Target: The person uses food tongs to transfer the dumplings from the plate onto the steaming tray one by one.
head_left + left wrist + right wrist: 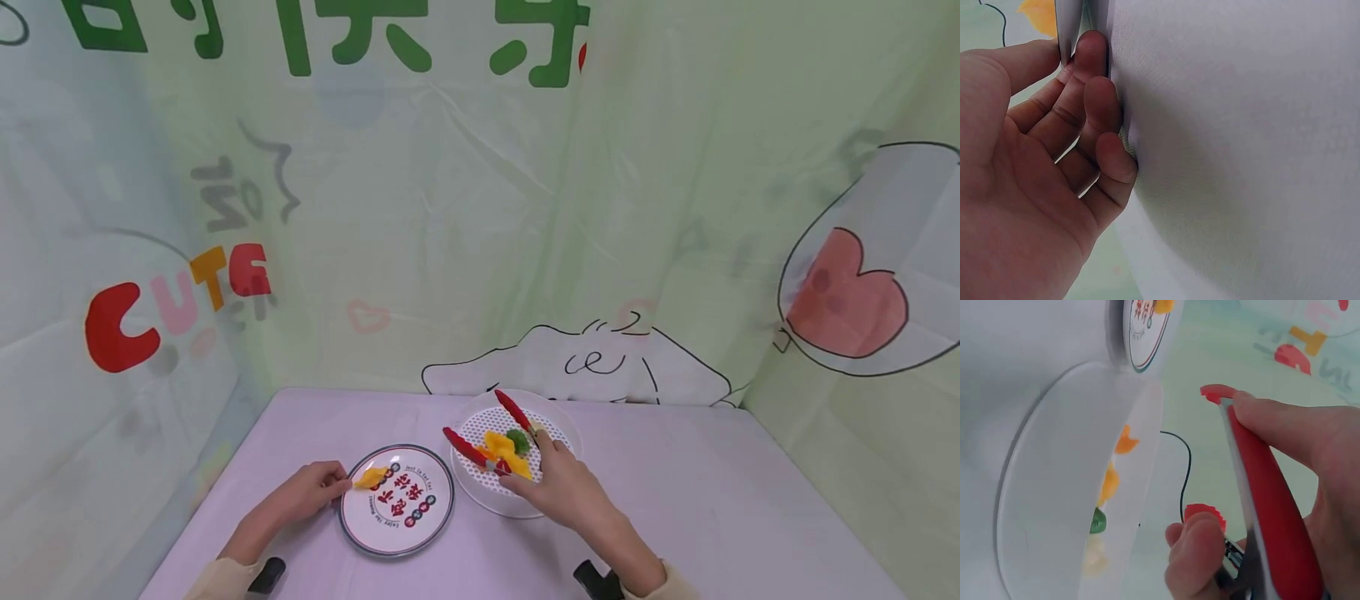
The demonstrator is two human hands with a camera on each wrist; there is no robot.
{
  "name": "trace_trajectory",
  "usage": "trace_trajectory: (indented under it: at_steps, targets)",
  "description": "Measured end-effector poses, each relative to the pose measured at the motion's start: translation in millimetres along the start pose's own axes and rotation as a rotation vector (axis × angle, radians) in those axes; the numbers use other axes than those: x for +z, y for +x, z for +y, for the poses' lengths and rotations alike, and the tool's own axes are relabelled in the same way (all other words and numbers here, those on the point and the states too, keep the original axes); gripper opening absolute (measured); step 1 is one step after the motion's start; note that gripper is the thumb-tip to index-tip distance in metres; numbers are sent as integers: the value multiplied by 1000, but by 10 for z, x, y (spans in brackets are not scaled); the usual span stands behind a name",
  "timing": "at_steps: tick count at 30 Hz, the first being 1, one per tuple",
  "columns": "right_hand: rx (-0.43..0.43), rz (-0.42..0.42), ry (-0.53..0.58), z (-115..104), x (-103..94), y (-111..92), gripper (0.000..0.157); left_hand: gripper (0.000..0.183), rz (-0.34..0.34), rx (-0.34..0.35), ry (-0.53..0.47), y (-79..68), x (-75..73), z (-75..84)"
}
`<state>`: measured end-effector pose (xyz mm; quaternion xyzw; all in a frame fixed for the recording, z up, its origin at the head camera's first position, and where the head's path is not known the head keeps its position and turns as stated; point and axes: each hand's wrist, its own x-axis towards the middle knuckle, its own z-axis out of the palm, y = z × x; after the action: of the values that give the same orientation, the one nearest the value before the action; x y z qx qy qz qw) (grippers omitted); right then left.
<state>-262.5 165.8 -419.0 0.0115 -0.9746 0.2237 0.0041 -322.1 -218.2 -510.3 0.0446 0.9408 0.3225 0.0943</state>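
Note:
My left hand (313, 486) pinches the left rim of a round white plate (397, 535) with dark edging and red lettering; thumb and finger lie either side of the edge in the left wrist view. A yellow piece (371, 477) lies on that plate. Over a white perforated round tray (480, 421), my right hand (566, 487) holds red-and-metal tongs (1272, 512) between thumb and fingers, their two arms spread apart. Yellow pieces (501, 444) and a green piece (519, 441) lie in the tray. A pale piece (1094, 555) is also there in the right wrist view.
Both dishes stand on a pale lilac tabletop (675, 500), the tray to the right of the plate and farther back. Printed curtains (450, 208) enclose the table at the back and sides. A dark strap piece (267, 575) sits at the left wrist.

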Motion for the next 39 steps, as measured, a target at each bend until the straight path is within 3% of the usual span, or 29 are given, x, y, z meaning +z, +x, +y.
trace_trajectory:
  at_steps: [4,7,14,17,29,39]
  targets:
    - [-50,10,64,-114,99,-42,101,12,0,-4,0,-17,3,-2]
    - [-88,-31,101,-242,242,-96,101,13,1,-1,1,-32,0,4]
    - [-102,-261,126,-519,717,-183,103,14,5,4,-3,-38,-7,14]
    - [-98,-303,100,-588,882,-162,101,14,5,18,-7,-39,-2,11]
    - [-85,-263,9,-808,953,-43,96,13,5,11,-8,-15,-1,-2]
    - [-205,-234,-38,-812,996,-36,73,12,12,25,-20,-21,-11,-17]
